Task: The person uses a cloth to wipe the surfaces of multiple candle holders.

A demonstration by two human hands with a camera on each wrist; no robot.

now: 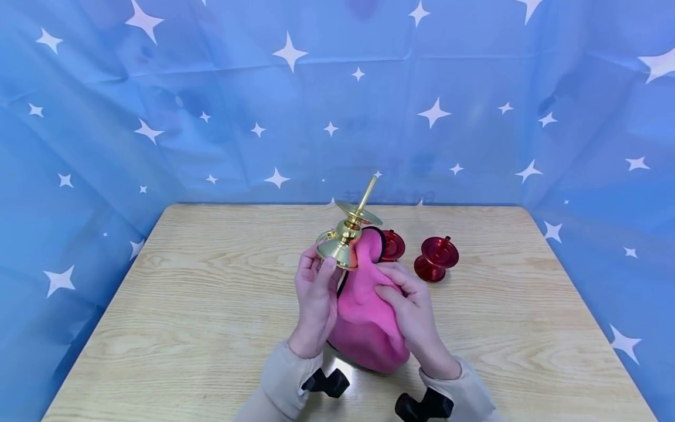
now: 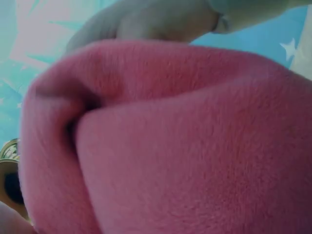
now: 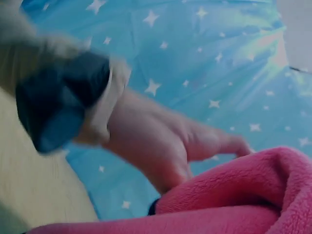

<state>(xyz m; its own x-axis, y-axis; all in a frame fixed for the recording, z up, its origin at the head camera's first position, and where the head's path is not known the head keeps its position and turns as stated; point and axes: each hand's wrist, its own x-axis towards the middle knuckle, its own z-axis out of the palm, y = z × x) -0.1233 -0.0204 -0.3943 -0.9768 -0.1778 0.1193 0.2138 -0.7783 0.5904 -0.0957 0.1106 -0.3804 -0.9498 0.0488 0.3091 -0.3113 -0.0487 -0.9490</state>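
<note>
A shiny gold candle holder (image 1: 340, 253), with a flared base, a round drip dish and a long thin stem, tilts to the right over the table. Its base is held by my left hand (image 1: 315, 293), thumb on the near side and fingers behind. My right hand (image 1: 413, 310) pinches a fluffy pink cloth (image 1: 369, 343) with a black edging, its upper part against the holder's base. In the left wrist view the cloth (image 2: 195, 146) covers most of the picture, leaving a bit of gold (image 2: 9, 180) at the left. The right wrist view has my left hand (image 3: 156, 134) behind the cloth (image 3: 234, 183).
Two red metal candle holders stand on the wooden table (image 1: 211, 281) beyond my right hand: one (image 1: 392, 246) partly hidden by the cloth, the other (image 1: 436, 258) farther right. A blue curtain with white stars (image 1: 290, 117) hangs behind the table.
</note>
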